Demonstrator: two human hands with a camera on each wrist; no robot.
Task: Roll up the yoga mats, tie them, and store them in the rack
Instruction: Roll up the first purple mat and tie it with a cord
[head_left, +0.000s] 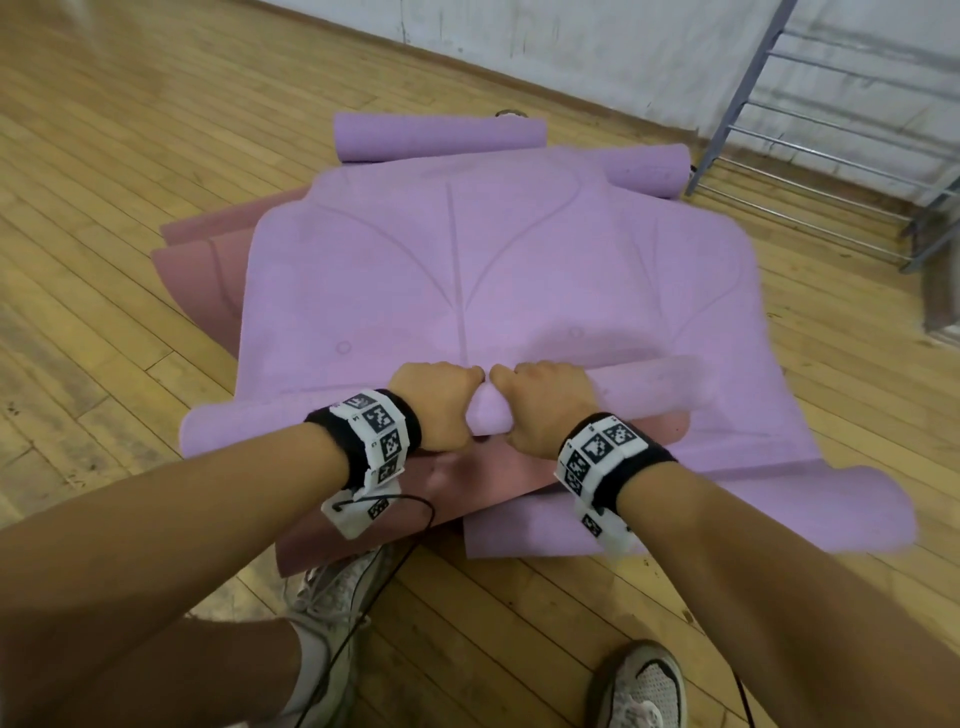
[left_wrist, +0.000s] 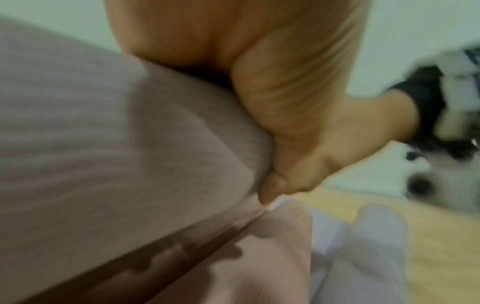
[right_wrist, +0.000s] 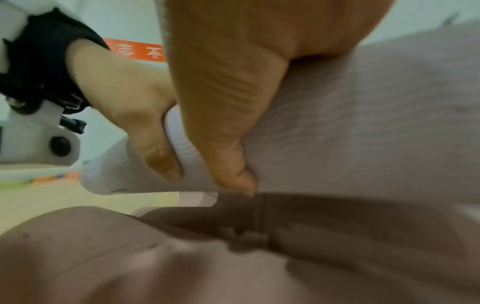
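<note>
A purple yoga mat (head_left: 467, 260) lies spread on top of a pile of mats, its near end rolled into a tight tube (head_left: 270, 421). My left hand (head_left: 436, 405) and right hand (head_left: 540, 405) grip this roll side by side at its middle, fingers curled over the top and thumbs under it. In the left wrist view the left hand (left_wrist: 272, 102) wraps the roll (left_wrist: 116, 144). In the right wrist view the right hand (right_wrist: 228, 102) holds the roll (right_wrist: 363, 123), with the left hand (right_wrist: 135, 115) beside it. A metal rack (head_left: 831, 135) stands at the back right.
Pink mats (head_left: 202, 260) lie under the purple one, jutting out left and near my feet. Another purple mat (head_left: 727, 499) lies flat at the near right. Two rolled purple mats (head_left: 436, 135) (head_left: 649, 171) lie at the far end. White shoes (head_left: 337, 597) stand on the wooden floor (head_left: 104, 208).
</note>
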